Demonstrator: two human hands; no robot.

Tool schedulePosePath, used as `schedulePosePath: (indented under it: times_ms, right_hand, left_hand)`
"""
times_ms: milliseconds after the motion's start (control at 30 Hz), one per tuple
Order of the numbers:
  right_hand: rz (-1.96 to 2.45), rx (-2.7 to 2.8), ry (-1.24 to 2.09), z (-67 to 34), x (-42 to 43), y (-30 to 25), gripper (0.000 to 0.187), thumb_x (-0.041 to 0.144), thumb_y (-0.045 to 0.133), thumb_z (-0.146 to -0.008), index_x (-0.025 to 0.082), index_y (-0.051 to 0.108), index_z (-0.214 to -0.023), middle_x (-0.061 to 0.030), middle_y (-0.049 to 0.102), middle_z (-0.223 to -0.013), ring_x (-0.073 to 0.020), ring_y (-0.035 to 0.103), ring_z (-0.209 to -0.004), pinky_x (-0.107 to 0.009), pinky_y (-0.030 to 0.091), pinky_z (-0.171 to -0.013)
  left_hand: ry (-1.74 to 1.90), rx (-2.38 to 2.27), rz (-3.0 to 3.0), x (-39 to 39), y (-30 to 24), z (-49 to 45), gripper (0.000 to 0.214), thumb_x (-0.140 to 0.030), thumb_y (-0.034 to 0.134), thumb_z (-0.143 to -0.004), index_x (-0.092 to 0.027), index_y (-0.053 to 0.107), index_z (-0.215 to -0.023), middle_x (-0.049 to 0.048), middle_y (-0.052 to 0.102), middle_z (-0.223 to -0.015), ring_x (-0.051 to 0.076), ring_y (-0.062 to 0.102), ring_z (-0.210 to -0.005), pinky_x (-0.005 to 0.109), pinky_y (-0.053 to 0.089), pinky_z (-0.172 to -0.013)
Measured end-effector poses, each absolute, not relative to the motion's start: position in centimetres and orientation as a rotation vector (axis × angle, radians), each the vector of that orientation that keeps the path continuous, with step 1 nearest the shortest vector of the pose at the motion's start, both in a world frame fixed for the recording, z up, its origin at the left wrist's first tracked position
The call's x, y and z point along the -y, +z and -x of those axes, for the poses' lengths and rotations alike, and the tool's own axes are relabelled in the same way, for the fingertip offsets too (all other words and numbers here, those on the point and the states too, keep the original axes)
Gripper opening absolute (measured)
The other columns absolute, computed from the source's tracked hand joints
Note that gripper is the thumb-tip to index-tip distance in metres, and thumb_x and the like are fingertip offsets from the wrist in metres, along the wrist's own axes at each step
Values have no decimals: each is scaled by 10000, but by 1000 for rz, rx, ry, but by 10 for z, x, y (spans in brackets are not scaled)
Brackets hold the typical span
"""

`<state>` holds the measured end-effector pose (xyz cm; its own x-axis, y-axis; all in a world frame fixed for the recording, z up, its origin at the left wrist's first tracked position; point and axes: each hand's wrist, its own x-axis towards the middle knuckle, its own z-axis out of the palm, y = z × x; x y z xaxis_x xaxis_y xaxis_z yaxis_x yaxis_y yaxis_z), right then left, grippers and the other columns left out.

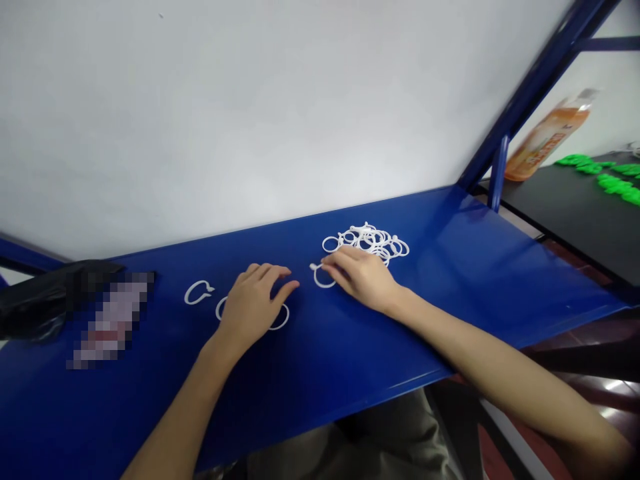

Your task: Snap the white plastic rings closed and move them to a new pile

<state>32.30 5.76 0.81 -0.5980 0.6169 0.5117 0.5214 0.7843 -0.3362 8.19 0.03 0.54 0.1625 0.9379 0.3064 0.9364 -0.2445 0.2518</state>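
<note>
My right hand (363,277) pinches a white plastic ring (324,284) with a small knob on its rim, at the near left edge of a heap of similar white rings (367,239). Thumb and fingertips close on the ring's right side. My left hand (253,298) hovers over or rests near other white rings (281,320), with thumb and fingers apart; the hand partly covers them. Farther left lies a single white ring with a gap (199,293), apart from both hands.
The blue shelf (320,373) meets a white wall behind. A black plastic bag (60,293) and a blurred-out item (113,317) lie at the left. On the right stand a blue post (520,93), an orange drink bottle (547,140) and a black surface with green pieces (620,187).
</note>
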Motion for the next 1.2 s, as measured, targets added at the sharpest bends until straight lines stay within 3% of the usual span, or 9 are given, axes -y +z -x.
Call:
schedulePosePath:
  times_ms: [133, 333, 533, 800, 1000, 1200]
  right_hand:
    - [1187, 2164, -78, -339, -87, 7, 232, 267, 496, -1001, 155, 695, -964, -106, 672, -941, -207, 617, -811, -311, 461, -639]
    - [1365, 2119, -247, -355, -118, -5, 204, 237, 520, -968, 161, 697, -902, -129, 659, -890, -257, 554, -854, -354, 462, -664]
    - [1294, 2114, -370, -355, -121, -11, 202, 271, 548, -964, 168, 716, -918, -139, 663, -887, -282, 512, -894, -387, 495, -682]
    - [1226, 2087, -320, -354, -110, 0, 242, 272, 520, -984, 150, 729, -985, -139, 655, -897, -287, 500, -893, -421, 491, -726]
    - [1059, 2180, -215, -343, -90, 8, 285, 295, 479, -1018, 141, 717, -1043, -137, 653, -944, -271, 492, -892, -412, 474, -788]
    - [855, 2369, -102, -328, -68, 11, 297, 279, 444, -1030, 148, 709, -1070, -123, 664, -962, -252, 516, -895, -425, 482, -856]
  left_hand:
    - [274, -2169, -2407, 0, 12, -55, 362, -175, 393, -910, -205, 636, -1176, 99, 685, -1196, 329, 576, -1103, 479, 446, -915]
    - [38, -2140, -2343, 0, 10, -31, 383, -214, 430, -852, -209, 653, -1163, 105, 681, -1182, 334, 597, -1078, 487, 459, -911]
    - [79, -2056, -2302, -3, 5, -26, 340, -308, 402, -921, -224, 649, -1140, 93, 670, -1143, 292, 633, -1038, 430, 478, -872]
    - [193, -2005, -2240, -3, 7, -23, 304, -300, 421, -919, -221, 652, -1098, 89, 677, -1101, 284, 613, -1032, 425, 476, -902]
    - [219, -1855, -2304, 6, 19, -39, 262, -378, 563, -874, -281, 688, -1082, 47, 699, -1153, 299, 562, -1112, 472, 404, -966]
    - [262, -1801, -2317, 6, 18, -53, 141, -349, 576, -912, -271, 688, -943, 25, 728, -987, 265, 582, -1001, 450, 372, -908]
